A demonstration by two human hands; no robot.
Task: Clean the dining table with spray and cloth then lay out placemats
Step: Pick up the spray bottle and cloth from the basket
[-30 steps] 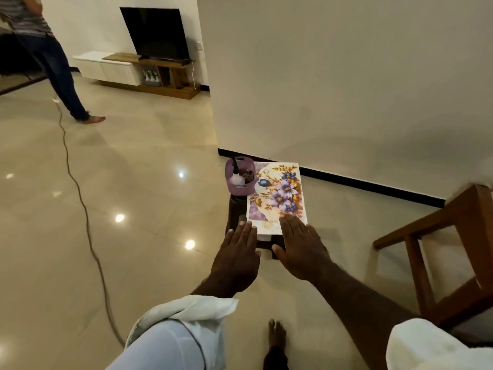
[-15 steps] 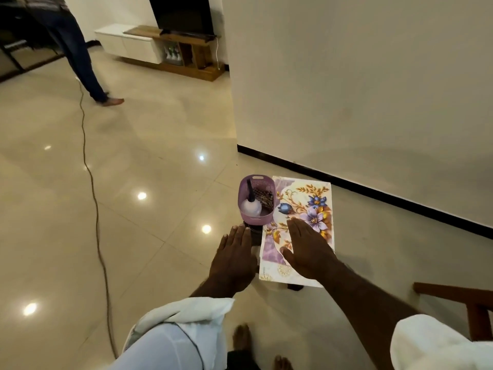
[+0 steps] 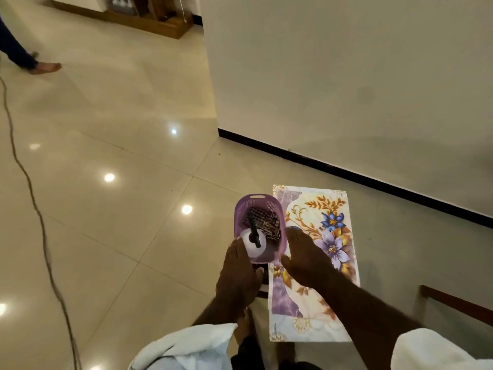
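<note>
A purple basket stands on a small dark stool, most of it hidden. Inside it are a white spray bottle with a black nozzle and a checked cloth. A stack of floral placemats lies right beside the basket. My left hand reaches the basket's near left rim, fingers stretched out and touching it. My right hand rests on the placemats against the basket's right wall, fingers extended. I cannot see either hand closed around anything.
A white wall with a black skirting runs behind the stool. A wooden chair frame shows at the right edge. A cable trails over the glossy tiles on the left. Another person's foot is at the far left.
My view has tilted down and come closer. Both hands have slid forward from the placemats' near end to either side of the purple basket.
</note>
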